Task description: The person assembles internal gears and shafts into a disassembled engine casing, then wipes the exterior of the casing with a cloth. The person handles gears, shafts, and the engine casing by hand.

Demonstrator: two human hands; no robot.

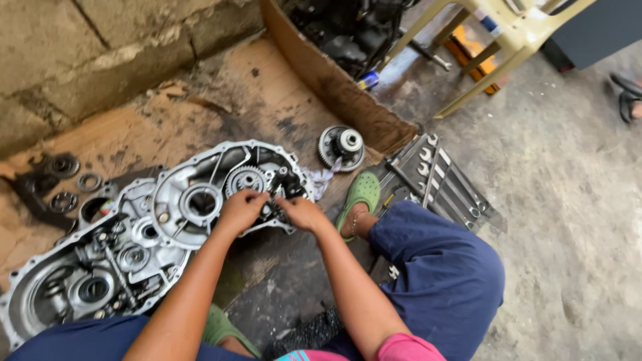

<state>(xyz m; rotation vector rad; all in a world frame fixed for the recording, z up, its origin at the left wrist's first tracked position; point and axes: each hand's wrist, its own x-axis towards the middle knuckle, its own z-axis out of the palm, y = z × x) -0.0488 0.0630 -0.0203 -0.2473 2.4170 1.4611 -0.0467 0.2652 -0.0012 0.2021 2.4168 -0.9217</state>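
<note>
Over gearbox housing (200, 200), L hand (242, 208) & R hand (301, 212) together, fingers curled on gear (245, 179) area (grip unclear).

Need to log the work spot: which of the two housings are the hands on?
The right housing, with the gear; both hands rest on it.

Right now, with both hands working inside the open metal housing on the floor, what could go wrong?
1. Both the left hand and right hand are bare and press beside the toothed gear; fingers could be pinched or cut.
2. The loose gear assembly lies by the green clog; a foot shift might knock it.
3. The housing rests on dirty cardboard, so grit may get inside.
</note>
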